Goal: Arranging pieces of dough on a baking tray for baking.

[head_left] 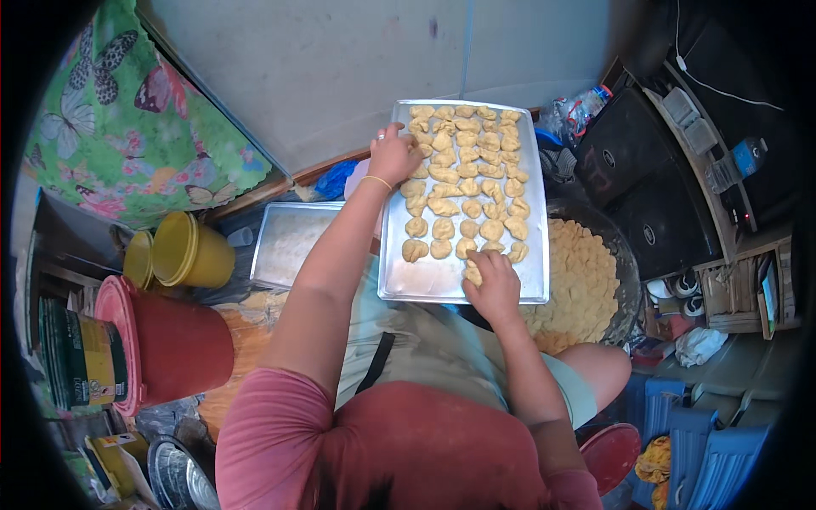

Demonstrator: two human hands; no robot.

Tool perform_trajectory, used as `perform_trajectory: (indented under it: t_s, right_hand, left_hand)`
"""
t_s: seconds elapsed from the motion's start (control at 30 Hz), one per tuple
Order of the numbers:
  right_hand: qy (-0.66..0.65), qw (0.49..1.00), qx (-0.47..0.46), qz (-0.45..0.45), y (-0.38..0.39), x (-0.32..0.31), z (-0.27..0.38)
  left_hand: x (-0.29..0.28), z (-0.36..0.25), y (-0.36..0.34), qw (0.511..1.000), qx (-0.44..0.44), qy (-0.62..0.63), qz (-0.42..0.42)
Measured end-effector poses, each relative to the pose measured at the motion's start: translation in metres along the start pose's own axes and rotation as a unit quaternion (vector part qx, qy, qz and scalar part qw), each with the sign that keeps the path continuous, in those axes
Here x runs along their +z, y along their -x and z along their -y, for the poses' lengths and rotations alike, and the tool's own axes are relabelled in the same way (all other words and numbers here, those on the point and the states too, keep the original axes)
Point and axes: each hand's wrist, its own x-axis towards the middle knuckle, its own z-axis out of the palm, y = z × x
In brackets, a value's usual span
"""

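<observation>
A metal baking tray lies across my lap, covered with rows of pale yellow dough pieces. My left hand is at the tray's left rim toward the far end, its fingers bent over the edge beside the dough. At the near row, my right hand is closed on a dough piece, low over the tray's bare near strip. The hand partly covers that piece. To the right, a large dark basin holds a big mass of the same lumpy dough.
A second metal tray sits on the left, partly behind my left arm. Yellow buckets and a red bucket stand at the left. Dark cabinets line the right side, with blue plastic furniture at the lower right. A pale wall rises ahead.
</observation>
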Motion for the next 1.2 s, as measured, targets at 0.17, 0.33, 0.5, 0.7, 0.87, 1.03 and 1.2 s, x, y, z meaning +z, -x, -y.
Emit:
perform_trajectory:
  t_s: [0.17,0.33,0.5,0.7,0.87,1.03,1.2]
  right_hand:
    - [-0.003,1.000,0.000,-0.007,0.001,0.002,0.000]
    - [0.000,1.000,-0.001,0.006,0.000,0.001,-0.001]
    - [0.005,1.000,-0.003,0.008,-0.002,0.000,0.001]
    - [-0.002,1.000,-0.002,0.001,-0.002,0.000,-0.001]
    - [-0.001,1.000,0.004,-0.009,-0.002,0.000,0.002]
    - [-0.005,1.000,-0.004,-0.011,-0.002,0.000,-0.001]
    - [-0.005,1.000,-0.009,-0.011,-0.003,0.002,-0.002]
  left_hand:
    - [0.016,0.007,-0.037,0.999,0.026,-0.014,-0.038]
    - [0.018,0.010,-0.050,0.999,0.007,-0.043,-0.004]
    - [0.007,0.014,-0.035,0.999,0.025,-0.010,-0.020]
    - [-0.031,0.010,0.025,0.980,0.083,0.175,-0.045]
    - [-0.071,-0.009,0.119,0.975,0.169,0.109,0.096]
    - [-0.046,-0.003,0.128,0.980,0.130,0.140,0.063]
    - [-0.028,-0.003,0.098,0.994,0.075,0.068,-0.028]
